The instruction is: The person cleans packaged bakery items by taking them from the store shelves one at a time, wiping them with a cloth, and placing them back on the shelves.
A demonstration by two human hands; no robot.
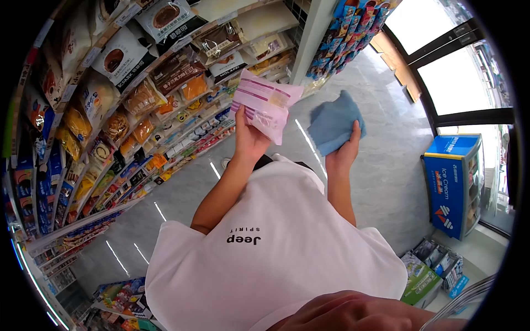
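Note:
My left hand (252, 140) is closed on a pink plastic package (266, 102) with purple print, its thumb over the lower left part and the other fingers hidden behind. In my right hand (344, 154) is a blue-grey cloth (333, 124), pinched at its right edge, with the thumb showing on the cloth. The package and the cloth are held up apart from each other, in front of my white shirt (276, 248). The package is near the shelf edge; behind the cloth lies the grey floor.
Shelves (168, 49) with packed bread and snacks fill the left side. Hanging blue snack packs (350, 33) are at the top. Glass doors (458, 83) and a blue ice cream freezer (441, 185) stand on the right, with a green box (422, 281) at the lower right.

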